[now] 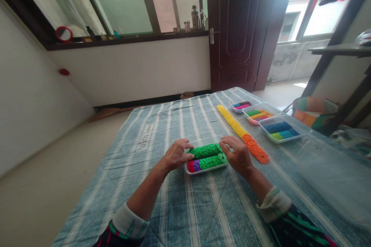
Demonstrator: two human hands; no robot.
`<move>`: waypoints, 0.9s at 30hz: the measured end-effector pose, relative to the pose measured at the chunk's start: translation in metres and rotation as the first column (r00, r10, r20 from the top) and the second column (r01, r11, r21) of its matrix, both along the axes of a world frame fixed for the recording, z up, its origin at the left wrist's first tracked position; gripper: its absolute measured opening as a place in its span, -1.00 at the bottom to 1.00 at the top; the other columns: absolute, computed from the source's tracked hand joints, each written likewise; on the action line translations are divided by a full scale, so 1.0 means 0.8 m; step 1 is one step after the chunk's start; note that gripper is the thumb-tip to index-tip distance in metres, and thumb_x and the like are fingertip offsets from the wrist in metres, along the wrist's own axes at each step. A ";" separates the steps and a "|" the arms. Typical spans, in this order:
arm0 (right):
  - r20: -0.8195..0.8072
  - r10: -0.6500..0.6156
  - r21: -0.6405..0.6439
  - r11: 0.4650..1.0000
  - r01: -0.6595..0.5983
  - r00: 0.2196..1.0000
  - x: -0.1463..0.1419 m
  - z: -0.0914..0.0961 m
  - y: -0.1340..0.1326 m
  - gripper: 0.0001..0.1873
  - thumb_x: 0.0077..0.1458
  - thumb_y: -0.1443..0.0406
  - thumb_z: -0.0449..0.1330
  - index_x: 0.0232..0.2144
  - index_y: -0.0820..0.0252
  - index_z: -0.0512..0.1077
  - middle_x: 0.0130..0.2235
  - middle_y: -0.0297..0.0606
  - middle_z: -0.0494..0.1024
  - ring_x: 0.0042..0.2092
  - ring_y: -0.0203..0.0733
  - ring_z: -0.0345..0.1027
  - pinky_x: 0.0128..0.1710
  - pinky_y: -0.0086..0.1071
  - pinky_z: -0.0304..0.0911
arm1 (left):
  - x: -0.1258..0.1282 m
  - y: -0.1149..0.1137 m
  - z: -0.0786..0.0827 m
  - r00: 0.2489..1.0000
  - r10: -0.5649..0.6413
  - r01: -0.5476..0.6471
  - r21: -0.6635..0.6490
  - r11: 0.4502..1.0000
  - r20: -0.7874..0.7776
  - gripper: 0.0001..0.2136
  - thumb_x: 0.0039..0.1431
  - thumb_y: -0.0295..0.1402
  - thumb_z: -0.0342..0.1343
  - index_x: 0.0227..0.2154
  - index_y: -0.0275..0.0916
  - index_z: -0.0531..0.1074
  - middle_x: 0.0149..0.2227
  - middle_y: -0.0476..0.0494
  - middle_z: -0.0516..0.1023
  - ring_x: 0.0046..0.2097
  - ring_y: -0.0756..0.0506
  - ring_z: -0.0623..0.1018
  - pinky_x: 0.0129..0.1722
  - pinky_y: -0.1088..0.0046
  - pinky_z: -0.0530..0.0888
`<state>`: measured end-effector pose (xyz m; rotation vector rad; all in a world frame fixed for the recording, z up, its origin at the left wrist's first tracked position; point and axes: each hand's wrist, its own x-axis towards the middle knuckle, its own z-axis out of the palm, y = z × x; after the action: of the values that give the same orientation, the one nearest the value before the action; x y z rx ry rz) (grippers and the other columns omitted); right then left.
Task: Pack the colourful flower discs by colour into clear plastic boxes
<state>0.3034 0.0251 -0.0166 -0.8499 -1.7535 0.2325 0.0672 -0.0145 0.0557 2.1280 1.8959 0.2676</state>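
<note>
A clear plastic box (193, 173) lies on the striped cover in front of me. Inside it is a braided strip (206, 151), folded into two rows, mostly bright green with a purple and a red part at the near left. My left hand (177, 154) is at the box's left end, fingers closed over the rim and thumb by the green row. At the right end, my right hand (238, 155) has its fingers and thumb closed around the far corner, beside the strip's end. Just beyond my right hand lies a yellow and orange braided strip (234, 123), stretched out flat.
Boxes with coloured braided strips stand along the right side: a small one (242, 110), a middle one (251, 120) and a nearer one (269, 136). Clear plastic (330, 177) lies at the right edge. The striped bed cover (139, 197) carries everything; a dark door (237, 27) stands behind.
</note>
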 end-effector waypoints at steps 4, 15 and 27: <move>-0.004 0.001 -0.003 1.000 -0.001 1.000 0.000 0.002 -0.001 -0.80 0.19 0.26 0.10 -0.41 0.14 0.49 -0.27 -0.17 0.59 -0.18 -0.13 0.47 -0.11 -0.25 0.37 | 0.002 0.001 -0.004 1.000 -0.011 0.011 0.019 1.000 -0.004 -0.65 -0.07 -0.25 0.23 -0.15 -0.16 0.57 0.11 -0.21 0.47 0.19 -0.28 0.37 0.17 0.19 0.29; -0.008 0.008 -0.010 1.000 -0.008 1.000 0.000 0.003 -0.001 -0.80 0.18 0.27 0.10 -0.41 0.13 0.50 -0.29 -0.17 0.59 -0.20 -0.13 0.47 -0.12 -0.24 0.38 | 0.004 -0.002 -0.008 0.999 0.034 -0.032 0.103 0.994 -0.017 -0.73 -0.08 -0.27 0.23 -0.26 -0.21 0.60 0.10 -0.24 0.47 0.18 -0.31 0.38 0.16 0.18 0.31; -0.030 0.006 -0.031 1.000 -0.007 1.000 0.001 0.005 -0.002 -0.79 0.19 0.25 0.10 -0.42 0.13 0.49 -0.28 -0.17 0.59 -0.20 -0.13 0.46 -0.12 -0.24 0.37 | -0.003 -0.007 -0.009 0.999 0.052 -0.052 0.112 0.992 0.002 -0.76 -0.03 -0.28 0.20 -0.28 -0.19 0.62 0.06 -0.23 0.51 0.14 -0.27 0.43 0.15 0.18 0.33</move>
<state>0.3045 0.0235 -0.0126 -0.8591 -1.7286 0.2757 0.0651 -0.0200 0.0483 2.1510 1.9822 0.3927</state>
